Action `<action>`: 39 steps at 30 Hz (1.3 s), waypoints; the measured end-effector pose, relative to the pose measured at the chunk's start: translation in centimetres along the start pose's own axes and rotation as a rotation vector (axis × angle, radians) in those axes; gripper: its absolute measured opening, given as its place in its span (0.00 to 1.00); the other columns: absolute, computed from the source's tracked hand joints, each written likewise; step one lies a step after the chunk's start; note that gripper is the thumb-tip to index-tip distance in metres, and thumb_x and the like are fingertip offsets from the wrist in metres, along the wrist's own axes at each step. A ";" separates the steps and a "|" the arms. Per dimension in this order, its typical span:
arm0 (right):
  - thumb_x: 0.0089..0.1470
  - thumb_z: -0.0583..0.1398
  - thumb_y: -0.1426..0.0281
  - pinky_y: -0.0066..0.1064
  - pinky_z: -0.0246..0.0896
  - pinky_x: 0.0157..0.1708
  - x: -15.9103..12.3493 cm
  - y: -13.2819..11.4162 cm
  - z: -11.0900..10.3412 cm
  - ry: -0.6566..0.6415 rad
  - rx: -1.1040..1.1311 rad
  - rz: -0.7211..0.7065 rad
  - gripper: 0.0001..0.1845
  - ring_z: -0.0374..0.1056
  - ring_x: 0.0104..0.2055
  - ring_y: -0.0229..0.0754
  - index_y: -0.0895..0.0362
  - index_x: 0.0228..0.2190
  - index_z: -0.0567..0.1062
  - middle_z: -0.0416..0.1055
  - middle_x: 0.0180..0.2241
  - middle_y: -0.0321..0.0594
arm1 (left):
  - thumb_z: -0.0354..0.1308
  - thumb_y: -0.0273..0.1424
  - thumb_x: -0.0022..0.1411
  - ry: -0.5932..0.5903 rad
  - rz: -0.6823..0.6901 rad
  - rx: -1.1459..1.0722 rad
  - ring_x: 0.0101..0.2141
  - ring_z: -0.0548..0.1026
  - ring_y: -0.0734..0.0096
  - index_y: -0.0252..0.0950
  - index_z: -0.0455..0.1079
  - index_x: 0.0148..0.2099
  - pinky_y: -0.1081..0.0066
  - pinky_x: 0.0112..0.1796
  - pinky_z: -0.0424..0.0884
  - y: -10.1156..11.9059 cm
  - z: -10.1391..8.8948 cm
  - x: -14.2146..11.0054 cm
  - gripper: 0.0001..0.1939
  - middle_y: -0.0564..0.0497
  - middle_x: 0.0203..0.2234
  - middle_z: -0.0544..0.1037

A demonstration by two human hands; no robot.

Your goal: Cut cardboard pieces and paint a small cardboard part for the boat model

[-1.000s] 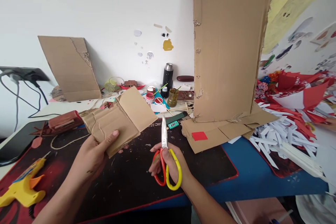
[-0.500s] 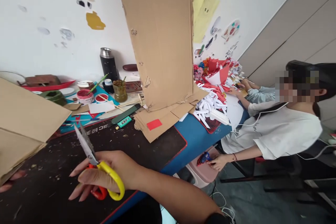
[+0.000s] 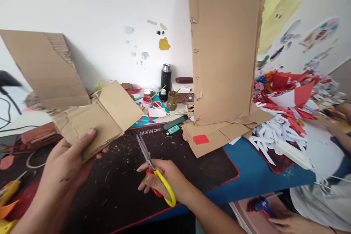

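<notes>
My left hand [image 3: 74,157] grips a folded piece of cardboard [image 3: 95,124], thumb on top and fingers beneath. The cardboard is creased and torn at its left end, with a smooth flap on the right. In my right hand [image 3: 164,175] is a pair of scissors [image 3: 149,161] with one yellow and one red handle. Their blades point up and to the left, slightly parted, apart from the cardboard. Below both hands lies a dark mat [image 3: 123,190].
A tall cardboard panel [image 3: 225,51] stands on flat cardboard [image 3: 211,140] ahead. Behind the mat are a black thermos [image 3: 166,78], paint jars and a green utility knife [image 3: 175,122]. White paper strips [image 3: 265,135] lie right, near a co-worker's hand [image 3: 293,223]. Another cardboard sheet [image 3: 46,69] leans left.
The view has swung left, bringing my left hand and the whole cardboard piece into sight. Both hands keep their holds. The co-worker is now mostly out of frame.
</notes>
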State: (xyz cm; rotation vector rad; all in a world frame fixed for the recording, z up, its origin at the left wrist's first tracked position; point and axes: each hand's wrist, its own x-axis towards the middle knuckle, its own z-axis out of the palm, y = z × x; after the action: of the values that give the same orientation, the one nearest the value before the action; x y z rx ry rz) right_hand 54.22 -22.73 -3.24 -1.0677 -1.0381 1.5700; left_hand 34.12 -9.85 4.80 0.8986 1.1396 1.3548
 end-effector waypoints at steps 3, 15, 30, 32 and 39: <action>0.45 0.73 0.29 0.36 0.75 0.39 0.3 -0.1 0.4 0.000 -0.010 0.000 0.49 0.80 0.34 0.46 0.58 0.50 0.81 0.81 0.33 0.42 | 0.87 0.45 0.32 -0.052 0.024 -0.002 0.19 0.74 0.73 0.34 0.80 0.37 0.76 0.15 0.71 0.3 -0.2 -0.4 0.33 0.52 0.28 0.82; 0.46 0.71 0.28 0.34 0.75 0.36 1.3 0.3 1.4 0.032 -0.139 0.017 0.49 0.79 0.31 0.44 0.56 0.50 0.81 0.81 0.32 0.41 | 0.84 0.54 0.40 -0.132 -0.009 0.209 0.21 0.76 0.66 0.35 0.76 0.40 0.70 0.19 0.74 0.4 -1.5 -1.4 0.36 0.50 0.25 0.81; 0.51 0.69 0.30 0.24 0.58 0.17 1.4 -0.8 2.2 0.042 -0.250 0.039 0.47 0.62 0.18 0.32 0.59 0.51 0.81 0.79 0.29 0.38 | 0.79 0.60 0.40 -0.165 -0.016 0.354 0.19 0.74 0.67 0.35 0.76 0.44 0.70 0.19 0.71 1.3 -1.2 -1.4 0.40 0.50 0.26 0.83; 0.52 0.69 0.30 0.23 0.58 0.17 1.4 -0.8 2.2 0.057 -0.259 0.036 0.47 0.62 0.18 0.32 0.59 0.51 0.81 0.79 0.28 0.38 | 0.79 0.61 0.42 -0.178 -0.013 0.360 0.19 0.74 0.65 0.36 0.75 0.42 0.69 0.18 0.70 1.3 -1.2 -1.6 0.38 0.50 0.24 0.82; 0.53 0.70 0.33 0.23 0.56 0.16 1.2 -0.6 2.2 0.092 -0.265 0.042 0.43 0.62 0.17 0.32 0.59 0.49 0.82 0.79 0.28 0.37 | 0.81 0.57 0.41 -0.177 -0.019 0.316 0.20 0.75 0.63 0.36 0.77 0.40 0.68 0.18 0.71 1.1 -1.2 -2.1 0.35 0.48 0.25 0.83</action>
State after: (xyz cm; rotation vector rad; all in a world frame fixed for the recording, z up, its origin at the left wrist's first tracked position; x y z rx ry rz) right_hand 52.07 -21.73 -2.32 -1.3362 -1.1894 1.4283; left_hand 32.96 -12.06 5.78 1.2059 1.2392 1.0721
